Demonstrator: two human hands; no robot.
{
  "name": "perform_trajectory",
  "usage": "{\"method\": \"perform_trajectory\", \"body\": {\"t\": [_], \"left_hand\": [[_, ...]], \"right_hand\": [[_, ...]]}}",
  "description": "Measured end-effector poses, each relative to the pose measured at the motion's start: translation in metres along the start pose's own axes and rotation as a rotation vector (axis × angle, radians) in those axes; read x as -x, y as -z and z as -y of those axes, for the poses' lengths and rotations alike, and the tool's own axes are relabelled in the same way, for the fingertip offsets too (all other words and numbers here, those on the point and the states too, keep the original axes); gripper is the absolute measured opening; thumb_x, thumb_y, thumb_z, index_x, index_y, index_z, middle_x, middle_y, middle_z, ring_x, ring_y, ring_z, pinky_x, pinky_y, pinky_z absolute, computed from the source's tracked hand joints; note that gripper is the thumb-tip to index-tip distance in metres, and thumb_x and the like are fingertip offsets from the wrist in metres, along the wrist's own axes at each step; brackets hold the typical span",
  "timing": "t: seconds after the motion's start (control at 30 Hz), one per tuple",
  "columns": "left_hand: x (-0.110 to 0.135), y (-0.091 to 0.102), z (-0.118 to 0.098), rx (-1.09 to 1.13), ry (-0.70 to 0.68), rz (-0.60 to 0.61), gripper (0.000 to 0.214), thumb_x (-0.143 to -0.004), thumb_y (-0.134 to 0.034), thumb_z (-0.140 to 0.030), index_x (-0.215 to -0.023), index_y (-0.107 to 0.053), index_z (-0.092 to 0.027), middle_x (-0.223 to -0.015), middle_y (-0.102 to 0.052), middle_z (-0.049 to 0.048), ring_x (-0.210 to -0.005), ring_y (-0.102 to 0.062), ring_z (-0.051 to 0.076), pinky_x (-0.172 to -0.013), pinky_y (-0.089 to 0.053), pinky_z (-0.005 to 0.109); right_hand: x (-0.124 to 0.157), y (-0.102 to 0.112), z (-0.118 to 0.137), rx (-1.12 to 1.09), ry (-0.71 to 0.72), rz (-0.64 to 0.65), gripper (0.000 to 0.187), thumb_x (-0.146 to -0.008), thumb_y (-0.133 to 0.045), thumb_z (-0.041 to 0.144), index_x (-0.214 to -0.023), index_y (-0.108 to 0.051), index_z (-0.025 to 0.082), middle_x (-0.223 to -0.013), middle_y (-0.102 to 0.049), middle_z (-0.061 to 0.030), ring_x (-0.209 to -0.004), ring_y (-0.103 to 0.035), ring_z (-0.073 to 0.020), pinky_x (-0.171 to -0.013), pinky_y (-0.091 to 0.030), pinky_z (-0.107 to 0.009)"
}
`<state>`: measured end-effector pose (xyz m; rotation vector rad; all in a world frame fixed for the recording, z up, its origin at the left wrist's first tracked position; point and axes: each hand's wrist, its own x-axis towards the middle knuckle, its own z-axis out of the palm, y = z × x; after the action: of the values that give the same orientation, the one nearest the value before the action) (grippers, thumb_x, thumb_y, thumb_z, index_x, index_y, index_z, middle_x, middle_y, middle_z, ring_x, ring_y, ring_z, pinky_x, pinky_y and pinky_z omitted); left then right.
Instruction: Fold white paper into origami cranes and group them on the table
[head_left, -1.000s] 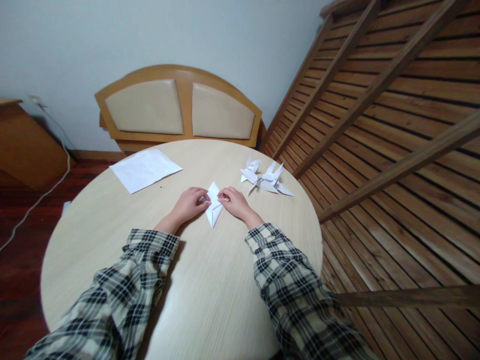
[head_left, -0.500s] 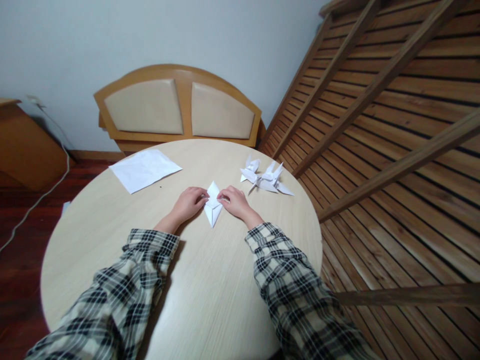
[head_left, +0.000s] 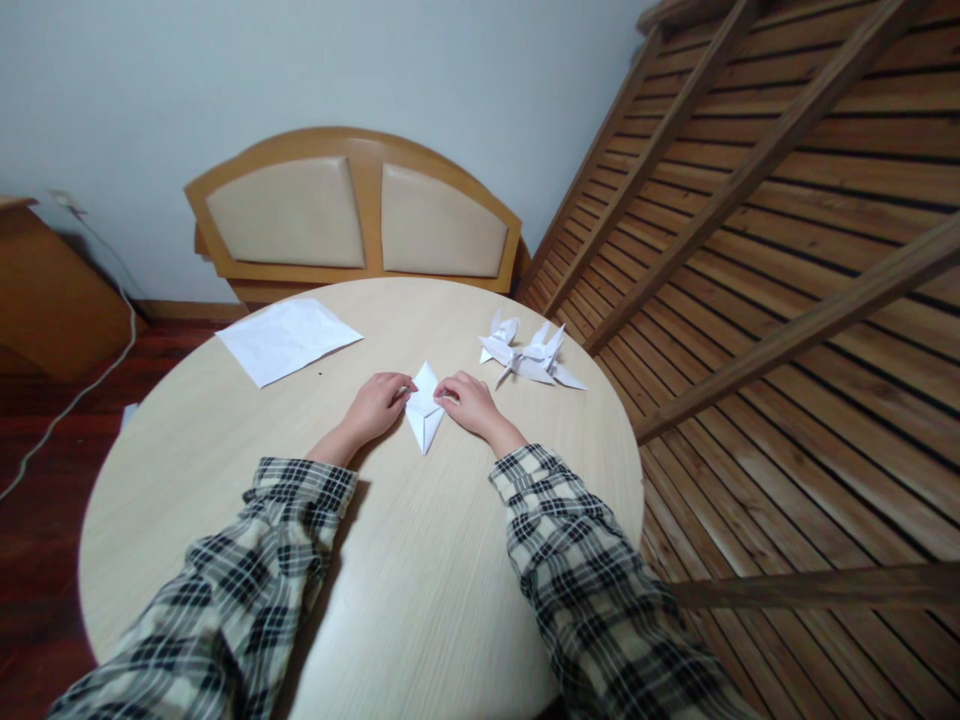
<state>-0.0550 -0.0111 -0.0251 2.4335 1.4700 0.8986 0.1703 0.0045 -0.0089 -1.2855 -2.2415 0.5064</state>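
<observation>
A white folded paper, shaped like a narrow diamond with a crease across its middle, lies on the table between my hands. My left hand is at its left edge, fingers bent and closed around that side. On the opposite edge, my right hand pinches the paper between thumb and fingers. The paper's far and near points stick out beyond my fingers.
Several folded white paper cranes sit together at the table's right rear. White paper sheets lie at the left rear of the round wooden table. A slatted wooden panel slopes along the right, and a headboard stands behind.
The left fingertips have shifted very slightly off the paper's left edge. My right hand and the folded paper stay nearly in place.
</observation>
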Motion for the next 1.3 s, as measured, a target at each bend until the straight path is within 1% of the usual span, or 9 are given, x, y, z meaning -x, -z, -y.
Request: {"method": "perform_trajectory", "body": {"t": [0.13, 0.3, 0.5, 0.63, 0.73, 0.8, 0.97, 1.13, 1.3], "left_hand": [[0.0, -0.001, 0.003, 0.01, 0.007, -0.012, 0.019, -0.091, -0.051, -0.017, -0.102, -0.066, -0.022, -0.108, -0.072, 0.0093, -0.103, -0.063, 0.026, -0.097, -0.047, 0.047], [-0.001, 0.0, 0.001, 0.011, 0.015, -0.017, 0.017, -0.09, -0.052, -0.017, -0.1, -0.066, -0.022, -0.106, -0.072, 0.0092, -0.101, -0.064, 0.026, -0.096, -0.048, 0.047], [-0.001, 0.0, 0.001, -0.017, 0.005, -0.013, 0.016, -0.091, -0.053, -0.018, -0.099, -0.066, -0.022, -0.105, -0.072, 0.0088, -0.1, -0.064, 0.026, -0.095, -0.048, 0.046], [-0.001, 0.0, 0.002, -0.025, 0.011, 0.0, 0.016, -0.092, -0.052, -0.018, -0.101, -0.066, -0.021, -0.107, -0.072, 0.0101, -0.103, -0.063, 0.026, -0.095, -0.048, 0.045], [-0.001, -0.001, 0.003, -0.019, 0.007, -0.001, 0.016, -0.093, -0.052, -0.018, -0.1, -0.066, -0.02, -0.107, -0.072, 0.0107, -0.104, -0.063, 0.027, -0.096, -0.047, 0.045], [-0.001, -0.001, 0.003, -0.019, 0.003, -0.005, 0.016, -0.093, -0.052, -0.018, -0.1, -0.066, -0.02, -0.107, -0.072, 0.0106, -0.103, -0.063, 0.027, -0.096, -0.047, 0.045], [-0.001, -0.002, 0.003, -0.021, 0.0, -0.006, 0.015, -0.093, -0.052, -0.018, -0.099, -0.066, -0.021, -0.107, -0.072, 0.01, -0.102, -0.063, 0.026, -0.096, -0.047, 0.046], [-0.001, -0.002, 0.003, -0.017, -0.002, 0.0, 0.016, -0.093, -0.051, -0.019, -0.1, -0.066, -0.02, -0.106, -0.072, 0.0104, -0.102, -0.063, 0.026, -0.096, -0.047, 0.046], [-0.001, 0.0, 0.001, -0.016, -0.003, -0.003, 0.017, -0.093, -0.051, -0.018, -0.1, -0.067, -0.02, -0.107, -0.072, 0.0109, -0.103, -0.063, 0.027, -0.096, -0.048, 0.046]], "right_hand": [[0.0, 0.001, 0.001, -0.001, 0.003, -0.002, 0.008, -0.091, -0.067, 0.023, -0.097, -0.072, 0.024, -0.099, -0.063, -0.0028, -0.096, -0.06, -0.0173, -0.092, -0.04, -0.034], [0.0, 0.001, 0.001, 0.005, 0.001, 0.004, 0.009, -0.091, -0.066, 0.024, -0.098, -0.072, 0.024, -0.1, -0.064, -0.003, -0.097, -0.06, -0.0177, -0.093, -0.04, -0.034], [0.0, 0.001, 0.003, 0.024, -0.018, -0.001, 0.015, -0.096, -0.058, 0.019, -0.101, -0.071, 0.023, -0.104, -0.066, -0.0044, -0.098, -0.059, -0.0187, -0.092, -0.039, -0.034], [0.002, 0.003, 0.007, 0.089, -0.025, 0.01, 0.018, -0.097, -0.055, 0.019, -0.105, -0.07, 0.024, -0.108, -0.064, -0.005, -0.106, -0.058, -0.0205, -0.094, -0.038, -0.036], [0.004, 0.005, 0.01, 0.151, -0.039, -0.002, 0.018, -0.097, -0.057, 0.023, -0.111, -0.068, 0.026, -0.116, -0.06, -0.007, -0.116, -0.054, -0.0239, -0.097, -0.037, -0.039], [0.005, 0.005, 0.011, 0.169, -0.052, 0.002, 0.019, -0.096, -0.057, 0.024, -0.113, -0.067, 0.026, -0.119, -0.059, -0.0078, -0.119, -0.053, -0.0252, -0.099, -0.037, -0.041], [0.005, 0.005, 0.01, 0.165, -0.076, 0.024, 0.023, -0.097, -0.052, 0.019, -0.114, -0.065, 0.026, -0.118, -0.06, -0.0075, -0.118, -0.053, -0.0248, -0.098, -0.037, -0.041], [0.004, 0.004, 0.009, 0.203, -0.07, 0.028, 0.021, -0.097, -0.053, 0.021, -0.113, -0.066, 0.026, -0.119, -0.059, -0.0081, -0.117, -0.052, -0.0265, -0.099, -0.036, -0.043], [0.004, 0.003, 0.005, 0.169, -0.046, 0.015, 0.019, -0.097, -0.053, 0.02, -0.109, -0.066, 0.025, -0.116, -0.059, -0.0077, -0.113, -0.053, -0.0246, -0.097, -0.038, -0.04]]}}
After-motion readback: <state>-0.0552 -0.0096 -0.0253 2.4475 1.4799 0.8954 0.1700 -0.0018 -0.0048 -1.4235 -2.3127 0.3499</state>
